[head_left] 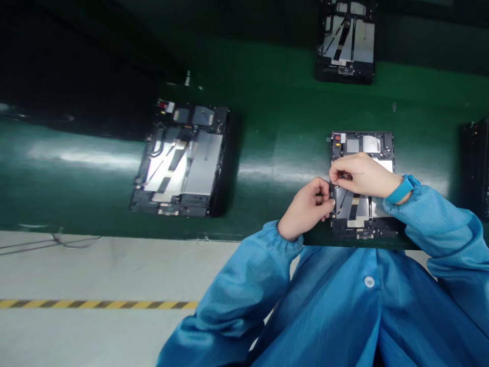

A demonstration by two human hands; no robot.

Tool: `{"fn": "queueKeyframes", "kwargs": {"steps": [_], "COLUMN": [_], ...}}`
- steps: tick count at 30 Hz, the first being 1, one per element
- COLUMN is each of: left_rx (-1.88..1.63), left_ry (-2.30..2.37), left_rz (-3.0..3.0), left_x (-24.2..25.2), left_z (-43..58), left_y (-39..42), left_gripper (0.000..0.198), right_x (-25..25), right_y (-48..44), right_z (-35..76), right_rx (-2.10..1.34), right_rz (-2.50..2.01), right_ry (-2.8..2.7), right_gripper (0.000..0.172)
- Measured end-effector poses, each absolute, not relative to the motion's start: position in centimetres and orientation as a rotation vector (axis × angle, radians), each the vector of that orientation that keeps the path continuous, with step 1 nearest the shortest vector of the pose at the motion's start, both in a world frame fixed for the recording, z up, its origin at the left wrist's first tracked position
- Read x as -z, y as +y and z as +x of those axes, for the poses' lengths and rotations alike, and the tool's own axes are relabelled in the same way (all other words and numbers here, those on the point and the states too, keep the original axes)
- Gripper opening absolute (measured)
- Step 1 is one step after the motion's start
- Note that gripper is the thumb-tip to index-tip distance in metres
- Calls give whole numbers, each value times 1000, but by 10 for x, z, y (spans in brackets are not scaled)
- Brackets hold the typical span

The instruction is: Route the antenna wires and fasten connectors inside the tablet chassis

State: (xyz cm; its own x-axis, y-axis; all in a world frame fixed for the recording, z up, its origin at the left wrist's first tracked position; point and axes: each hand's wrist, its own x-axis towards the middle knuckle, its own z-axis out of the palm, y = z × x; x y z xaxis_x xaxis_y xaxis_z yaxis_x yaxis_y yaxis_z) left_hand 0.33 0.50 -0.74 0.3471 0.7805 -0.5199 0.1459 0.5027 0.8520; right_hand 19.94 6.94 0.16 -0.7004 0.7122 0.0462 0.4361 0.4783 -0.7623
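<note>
Black-framed, the opened tablet [349, 208] lies on the green table [275, 137]; any print on its parts is too small to read. Over its left side, the right hand [361, 172] pinches a thin wire [356, 174] with narrowly curled fingers. At its left edge, the left hand's [307, 206] fingers nearly meet; I cannot tell whether they grip anything. Another tablet [204, 165] lies well left of it.
</note>
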Motion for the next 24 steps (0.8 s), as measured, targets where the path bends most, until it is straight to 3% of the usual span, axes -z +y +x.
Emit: {"fn": "queueKeyframes", "kwargs": {"steps": [12, 24], "left_rx": [-659, -586], "left_ry": [1228, 1229], "left_rz": [1149, 1124], "left_x": [13, 13], "left_z": [8, 8], "left_y": [25, 27], "left_gripper": [26, 30], "right_x": [8, 5], "right_y": [75, 80], "right_z": [200, 198], "right_rx": [-1038, -1093], "right_rz": [-985, -1001], "right_ry": [-2334, -2293], "right_gripper": [15, 16]}}
